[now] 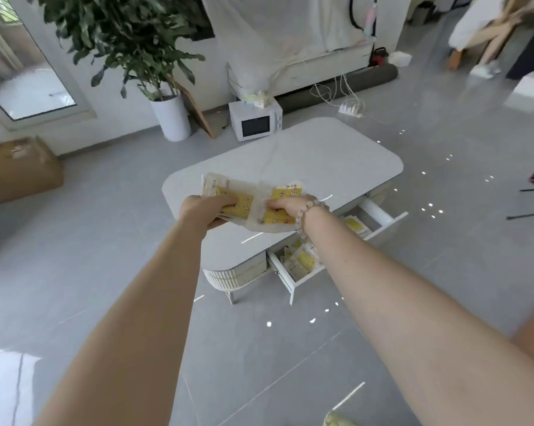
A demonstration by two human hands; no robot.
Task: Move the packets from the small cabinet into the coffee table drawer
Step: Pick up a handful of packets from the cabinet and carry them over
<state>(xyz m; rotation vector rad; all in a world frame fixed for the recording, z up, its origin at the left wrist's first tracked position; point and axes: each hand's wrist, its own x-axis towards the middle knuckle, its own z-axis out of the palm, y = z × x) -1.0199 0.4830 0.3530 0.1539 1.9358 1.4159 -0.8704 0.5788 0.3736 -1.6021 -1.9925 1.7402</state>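
Your left hand (202, 210) and right hand (285, 207) both grip a stack of packets (253, 204) above the worktop (321, 155); the open drawer (279, 269) already holds several, so you're seemingly midway, this batch undelivered

two hands (209, 210) (287, 206), two drawers (280, 269) (382, 214), one table (321, 155)

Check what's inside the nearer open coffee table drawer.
Loose yellow-and-white packets lie in the drawer. Its right end is hidden by the right forearm, its back by the tabletop.
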